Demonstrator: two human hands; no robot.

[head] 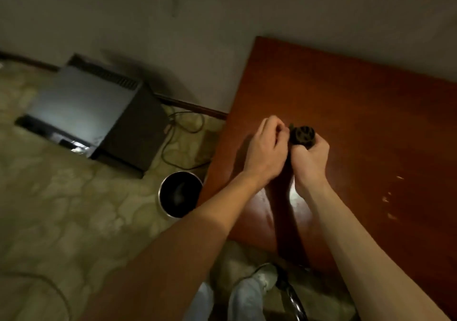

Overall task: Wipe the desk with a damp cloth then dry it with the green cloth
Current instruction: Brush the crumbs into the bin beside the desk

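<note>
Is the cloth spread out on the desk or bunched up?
Bunched up: the dark cloth is a tight roll gripped by the right hand, with the left hand pinching its edge, over the desk.

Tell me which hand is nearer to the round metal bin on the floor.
Left. The left hand is over the desk, up and right of the bin; the right hand is farther right, gripping the dark rolled cloth.

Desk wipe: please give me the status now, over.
Right hand grips dark rolled cloth; left hand pinches its edge. Cloth over desk, not wiping yet. Pale specks on desk, right side.
</note>
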